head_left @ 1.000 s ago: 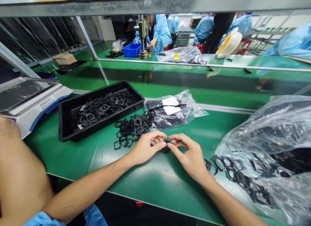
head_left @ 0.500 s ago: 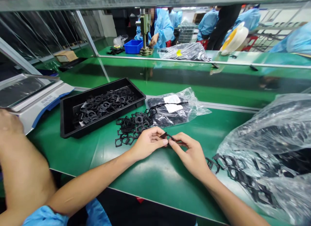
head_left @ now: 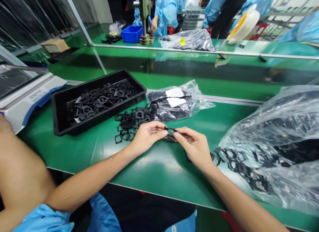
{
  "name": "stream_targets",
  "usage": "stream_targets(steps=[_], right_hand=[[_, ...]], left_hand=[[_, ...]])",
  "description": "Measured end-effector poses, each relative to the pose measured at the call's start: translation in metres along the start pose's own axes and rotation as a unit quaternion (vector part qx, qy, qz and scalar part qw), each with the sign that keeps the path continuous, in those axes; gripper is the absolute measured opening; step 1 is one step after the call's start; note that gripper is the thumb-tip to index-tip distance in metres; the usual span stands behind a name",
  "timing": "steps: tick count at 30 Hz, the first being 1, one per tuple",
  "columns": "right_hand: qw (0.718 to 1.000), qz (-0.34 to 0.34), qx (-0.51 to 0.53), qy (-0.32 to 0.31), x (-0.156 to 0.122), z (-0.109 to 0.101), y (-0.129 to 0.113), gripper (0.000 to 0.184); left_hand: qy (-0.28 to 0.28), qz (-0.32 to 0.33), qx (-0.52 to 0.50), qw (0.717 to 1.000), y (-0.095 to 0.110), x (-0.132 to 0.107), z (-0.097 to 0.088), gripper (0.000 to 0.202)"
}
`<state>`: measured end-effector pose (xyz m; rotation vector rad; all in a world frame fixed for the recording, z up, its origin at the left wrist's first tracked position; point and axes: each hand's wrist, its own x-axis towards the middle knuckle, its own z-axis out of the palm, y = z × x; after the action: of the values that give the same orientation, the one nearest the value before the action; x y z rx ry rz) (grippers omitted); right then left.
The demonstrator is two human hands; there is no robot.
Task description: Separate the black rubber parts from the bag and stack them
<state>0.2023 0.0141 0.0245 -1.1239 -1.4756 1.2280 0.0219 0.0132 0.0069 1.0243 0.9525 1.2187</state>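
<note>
Between the fingertips of both hands is a small black plastic ring-shaped part (head_left: 170, 128), held just above the green table. My left hand (head_left: 149, 134) pinches its left end, thumb toward me. On its right side, my right hand (head_left: 195, 144) grips it between thumb and fingers. The part's round opening faces partly toward me. Just beyond my left hand lies a loose pile of similar black rings (head_left: 136, 117). More of them spill out near my right wrist from a large clear plastic bag (head_left: 269, 119).
A black tray (head_left: 99, 124) full of such rings stands at the left, beside a white and blue device (head_left: 37, 95). Behind the pile rests a sealed clear bag (head_left: 174, 102) with white labels. Another person's bare arm (head_left: 20, 165) is at the left edge. Co-workers in blue sit across.
The black ring has been turned in my fingers, so its opening now shows. Both hands still hold it. My view has tilted down a little, shifting the scene upward.
</note>
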Motion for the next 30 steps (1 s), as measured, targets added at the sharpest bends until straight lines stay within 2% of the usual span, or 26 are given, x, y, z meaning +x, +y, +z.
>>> stream_targets(steps=[6, 16, 24, 28, 30], right_hand=[[1.0, 0.018, -0.005, 0.002, -0.001, 0.001, -0.001, 0.036], [0.999, -0.027, -0.02, -0.001, -0.005, 0.001, -0.003, 0.031], [0.995, 0.033, 0.05, -0.081, -0.001, -0.001, -0.009, 0.038], [0.996, 0.03, 0.018, -0.076, -0.001, -0.002, -0.01, 0.038], [0.997, 0.028, 0.013, -0.072, -0.001, -0.002, -0.01, 0.039]], left_hand=[[-0.012, -0.047, -0.022, 0.999, 0.004, -0.001, -0.002, 0.038], [-0.044, -0.087, -0.091, 0.991, 0.008, -0.003, -0.001, 0.04], [-0.029, -0.074, -0.058, 0.995, 0.009, -0.004, 0.0, 0.038], [-0.006, -0.057, -0.048, 0.997, 0.007, -0.003, -0.002, 0.034], [-0.013, -0.065, -0.049, 0.997, 0.007, -0.002, -0.003, 0.034]])
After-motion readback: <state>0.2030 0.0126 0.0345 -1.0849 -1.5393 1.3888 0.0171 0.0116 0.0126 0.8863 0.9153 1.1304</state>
